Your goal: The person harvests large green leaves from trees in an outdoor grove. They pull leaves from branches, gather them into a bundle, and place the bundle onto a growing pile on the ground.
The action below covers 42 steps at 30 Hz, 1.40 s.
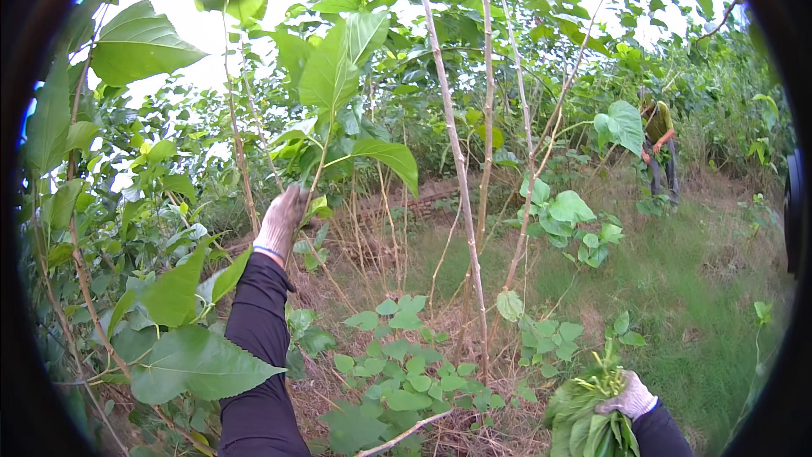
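My left hand (pixel 284 219), in a light knitted glove under a dark sleeve, is raised left of centre. Its fingers are closed around a thin leafy shoot (pixel 322 162); large green leaves (pixel 330 73) spread above it. Low at the right, my right hand (pixel 625 395), gloved alike, grips a thick bunch of picked green leaves (pixel 593 422) by the stems. Pale yellow-green stem ends stick up over the fingers, and the leaf blades hang below. Just below my left hand, a broad toothed leaf (pixel 200 365) partly overlaps the dark sleeve.
Bare upright stems (pixel 449 120) rise at the centre. Another person (pixel 660 139) stands at the right, farther back, among shrubs. Low leafy plants (pixel 406 381) and dry grass cover the ground in front; green grass (pixel 704 285) lies to the right. A cut-looking pale stick (pixel 406 433) lies near the bottom.
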### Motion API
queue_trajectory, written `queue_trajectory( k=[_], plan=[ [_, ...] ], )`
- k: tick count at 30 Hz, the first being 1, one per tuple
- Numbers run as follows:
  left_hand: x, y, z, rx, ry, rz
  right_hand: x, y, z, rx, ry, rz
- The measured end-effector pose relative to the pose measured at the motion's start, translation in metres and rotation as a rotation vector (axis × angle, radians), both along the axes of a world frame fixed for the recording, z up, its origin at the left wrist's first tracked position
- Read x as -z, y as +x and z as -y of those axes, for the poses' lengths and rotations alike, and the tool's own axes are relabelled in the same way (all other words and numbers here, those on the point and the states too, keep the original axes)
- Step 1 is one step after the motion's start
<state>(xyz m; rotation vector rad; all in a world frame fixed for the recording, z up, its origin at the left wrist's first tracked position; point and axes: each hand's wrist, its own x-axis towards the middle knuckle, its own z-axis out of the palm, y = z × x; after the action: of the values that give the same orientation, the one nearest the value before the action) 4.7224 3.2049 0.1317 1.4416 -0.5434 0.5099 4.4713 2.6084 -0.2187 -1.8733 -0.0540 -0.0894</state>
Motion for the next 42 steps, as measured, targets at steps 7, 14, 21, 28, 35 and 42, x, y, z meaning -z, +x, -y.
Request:
queue_trajectory(
  k=[7,14,21,28,35,42],
  plan=[
    [-0.03,-0.072,0.169,0.28,0.218,-0.089,-0.083,0.033,-0.097,-0.406,-0.428,0.601],
    [0.031,-0.079,0.237,0.872,-0.384,-0.207,-0.122,0.033,-0.139,-0.518,-0.541,0.839],
    [0.057,-0.084,0.251,0.777,-0.003,-0.203,-0.131,0.036,-0.153,-0.548,-0.524,0.971],
    [0.057,-0.111,0.291,-0.281,0.931,0.151,-0.156,0.016,-0.149,-0.427,-0.498,0.956],
    [0.071,-0.129,0.303,-0.135,0.816,0.034,-0.167,0.047,-0.11,0.018,-0.5,1.081],
    [0.085,-0.136,0.311,0.052,0.829,0.149,-0.143,0.104,-0.081,-0.502,0.108,0.499]
  ],
)
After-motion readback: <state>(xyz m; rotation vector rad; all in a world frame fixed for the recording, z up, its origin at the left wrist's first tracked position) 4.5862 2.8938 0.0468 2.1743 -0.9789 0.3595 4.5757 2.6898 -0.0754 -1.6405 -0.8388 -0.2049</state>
